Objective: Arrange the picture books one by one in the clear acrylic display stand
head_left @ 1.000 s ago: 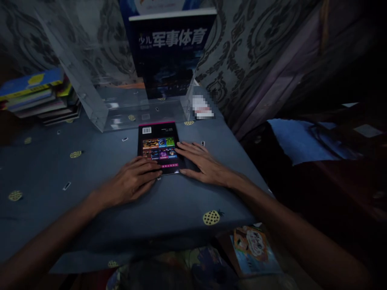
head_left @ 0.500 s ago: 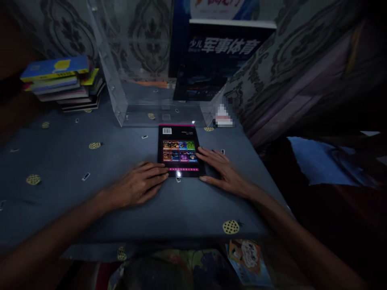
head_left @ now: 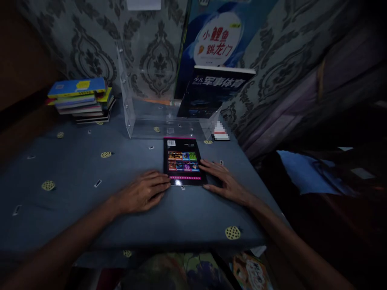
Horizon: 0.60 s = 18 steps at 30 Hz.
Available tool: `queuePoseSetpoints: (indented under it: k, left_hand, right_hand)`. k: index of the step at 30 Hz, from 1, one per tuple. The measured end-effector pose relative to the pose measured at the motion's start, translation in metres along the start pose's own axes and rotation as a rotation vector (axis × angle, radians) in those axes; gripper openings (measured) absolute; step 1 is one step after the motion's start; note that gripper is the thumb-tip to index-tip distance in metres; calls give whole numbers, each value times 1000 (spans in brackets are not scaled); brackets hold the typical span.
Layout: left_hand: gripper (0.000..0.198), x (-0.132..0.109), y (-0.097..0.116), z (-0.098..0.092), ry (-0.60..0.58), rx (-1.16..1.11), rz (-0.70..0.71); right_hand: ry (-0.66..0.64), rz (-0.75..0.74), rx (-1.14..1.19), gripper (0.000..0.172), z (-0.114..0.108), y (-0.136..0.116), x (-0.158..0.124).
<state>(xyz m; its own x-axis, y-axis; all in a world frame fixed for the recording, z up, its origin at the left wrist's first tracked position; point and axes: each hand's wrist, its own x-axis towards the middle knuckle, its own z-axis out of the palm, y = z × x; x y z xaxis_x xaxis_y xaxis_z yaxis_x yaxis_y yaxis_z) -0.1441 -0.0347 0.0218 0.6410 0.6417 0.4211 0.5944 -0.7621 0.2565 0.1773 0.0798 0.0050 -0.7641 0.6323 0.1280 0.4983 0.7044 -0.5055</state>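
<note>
A black book (head_left: 183,163) with a pink stripe, a barcode and rows of small coloured pictures lies flat on the tablecloth, back cover up. My left hand (head_left: 148,190) rests palm down at its lower left corner, fingers stretched out and fingertips touching the edge. On the opposite side, my right hand (head_left: 225,181) lies with fingers and thumb spread, the fingertips against the book's right edge. Neither hand is wrapped round it. Just beyond the book stands a clear acrylic rack (head_left: 129,117) with a dark magazine (head_left: 211,94) leaning in its right part.
At the back left is a stack of books (head_left: 80,98). A large blue picture book (head_left: 208,36) stands upright behind the magazine. A small blurred-out white item (head_left: 221,132) sits right of the rack. Below the table's front edge, an orange-covered book (head_left: 250,272) shows.
The view has tilted up, showing more of the blue picture book and wall. Both hands stay at the black book's edges, and the book keeps its place before the rack.
</note>
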Motion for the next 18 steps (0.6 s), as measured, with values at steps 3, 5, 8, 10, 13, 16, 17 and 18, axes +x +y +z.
queuePoseSetpoints:
  k: [3, 5, 8, 10, 13, 16, 17, 18]
  left_hand:
    - [34, 4, 3, 3, -45, 65, 27]
    - [35, 9, 5, 5, -74, 81, 27]
    - [38, 20, 9, 11, -99, 95, 28]
    - [39, 29, 12, 16, -118, 105, 41]
    - [38, 46, 18, 25, -143, 114, 69]
    - [37, 63, 24, 35, -161, 133, 79]
    - [37, 68, 26, 37, -166, 140, 80]
    - [37, 73, 28, 40, -172, 145, 83]
  right_hand:
    - [3, 1, 1, 61, -1, -1, 0]
    - [6, -1, 5, 61, -1, -2, 0]
    - [7, -13, 13, 62, -3, -3, 0]
    - [8, -21, 18, 63, -3, -4, -1]
    - [10, -40, 29, 63, -4, -3, -2]
    - [18, -61, 46, 60, -4, -1, -3]
    - [23, -70, 55, 58, -3, 0, -4]
    - [28, -80, 67, 56, -3, 1, -4]
